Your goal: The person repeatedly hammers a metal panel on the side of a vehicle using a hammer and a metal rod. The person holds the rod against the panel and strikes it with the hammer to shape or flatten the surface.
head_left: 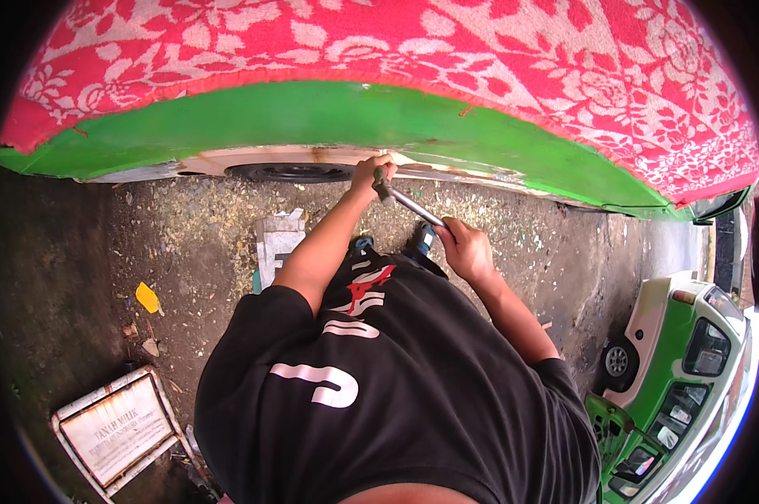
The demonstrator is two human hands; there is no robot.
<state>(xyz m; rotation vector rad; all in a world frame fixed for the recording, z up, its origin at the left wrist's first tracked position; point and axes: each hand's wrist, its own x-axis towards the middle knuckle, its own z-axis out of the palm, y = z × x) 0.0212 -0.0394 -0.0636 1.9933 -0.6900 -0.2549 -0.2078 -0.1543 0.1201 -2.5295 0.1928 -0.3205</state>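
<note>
My right hand (467, 249) is wrapped round the metal handle of a hammer (416, 207). The hammer slants up and to the left, its head overlapping the edge of my left hand in the picture. Up against the pale lower body of a green vehicle (312, 118) is my left hand (371, 173), with its fingers closed. Whatever those fingers hold is hidden or too small to name. Around that hand the vehicle's lower edge shows rusty, worn patches. A dark wheel (294, 173) shows under the body, just left of my left hand.
A red and pale floral cloth (379, 42) covers the vehicle's upper part. Below it, a pale box-like piece (279, 242) lies on the dirt ground. Farther left are a yellow scrap (148, 297) and a rusty-framed sign (121, 427). A green and white van (677, 370) stands at right.
</note>
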